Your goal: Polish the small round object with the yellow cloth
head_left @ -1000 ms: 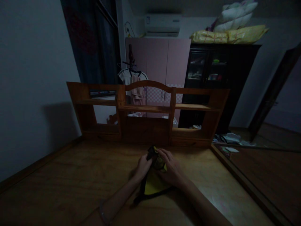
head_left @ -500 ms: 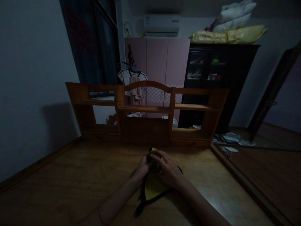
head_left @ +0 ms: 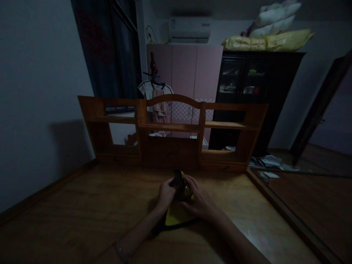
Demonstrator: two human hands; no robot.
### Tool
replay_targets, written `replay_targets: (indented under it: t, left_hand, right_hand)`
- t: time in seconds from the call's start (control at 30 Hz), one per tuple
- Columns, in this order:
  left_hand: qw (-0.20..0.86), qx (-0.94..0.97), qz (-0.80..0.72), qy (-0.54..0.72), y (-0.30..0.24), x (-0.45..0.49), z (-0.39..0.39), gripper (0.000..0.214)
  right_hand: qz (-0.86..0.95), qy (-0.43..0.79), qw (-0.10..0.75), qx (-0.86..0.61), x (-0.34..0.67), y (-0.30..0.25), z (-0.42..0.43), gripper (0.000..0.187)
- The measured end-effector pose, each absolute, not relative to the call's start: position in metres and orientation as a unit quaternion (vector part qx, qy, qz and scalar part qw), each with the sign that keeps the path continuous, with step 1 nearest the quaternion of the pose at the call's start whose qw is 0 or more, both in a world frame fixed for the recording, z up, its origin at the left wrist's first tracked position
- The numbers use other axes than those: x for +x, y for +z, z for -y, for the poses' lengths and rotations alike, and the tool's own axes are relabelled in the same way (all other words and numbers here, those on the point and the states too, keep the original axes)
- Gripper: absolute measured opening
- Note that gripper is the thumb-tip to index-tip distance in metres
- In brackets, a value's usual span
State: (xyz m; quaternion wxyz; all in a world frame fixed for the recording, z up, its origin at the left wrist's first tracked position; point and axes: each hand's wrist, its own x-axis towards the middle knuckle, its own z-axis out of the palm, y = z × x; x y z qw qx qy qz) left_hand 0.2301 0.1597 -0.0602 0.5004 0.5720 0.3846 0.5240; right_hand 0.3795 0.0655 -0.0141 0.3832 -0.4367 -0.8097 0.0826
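Note:
A yellow piece of cloth with black edging (head_left: pixel 177 215) lies on the wooden tabletop (head_left: pixel 110 212), its front part spread between my forearms. At its far end, a dark, partly shiny bundle (head_left: pixel 180 180) stands up between my hands, with some yellow showing beside it. The dim light hides what it is exactly. My left hand (head_left: pixel 165 192) closes on the bundle's left side, thumb near the top. On the other side my right hand (head_left: pixel 202 200) wraps its fingers over the yellow and dark material. The palms hide part of the cloth.
A wooden shelf unit (head_left: pixel 170 127) with cubbies and drawers stands along the table's far edge. A white wall (head_left: pixel 41 110) borders the left side, and a raised wooden rim (head_left: pixel 277 205) runs along the right. Pink and black cabinets stand behind.
The dark bundle has tipped up and shows more of itself between my hands. The cloth's front edge has drawn back, and the black strip that stuck out at the front left is pulled in.

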Motion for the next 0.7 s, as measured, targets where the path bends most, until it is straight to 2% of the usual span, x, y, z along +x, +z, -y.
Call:
replay_targets:
  t: [0.27,0.53,0.7]
  left_hand:
    - [0.455,0.620,-0.388,0.508,-0.0545,0.2297,-0.1567,0.027]
    - [0.595,0.551,-0.326,0.487,-0.0534,0.2342,-0.1499,0.037]
    - [0.589,0.569,-0.295,0.493,-0.0578,0.2352,-0.1547,0.042]
  right_hand:
    - [0.794,0.038,0.412,-0.445,0.3768,-0.0226,-0.0734,0.084]
    - [0.802,-0.002,0.416,-0.428,0.3802,-0.0191,-0.0694,0.078]
    - [0.814,-0.003,0.402,-0.420,0.3785,-0.0181,-0.0688,0.077]
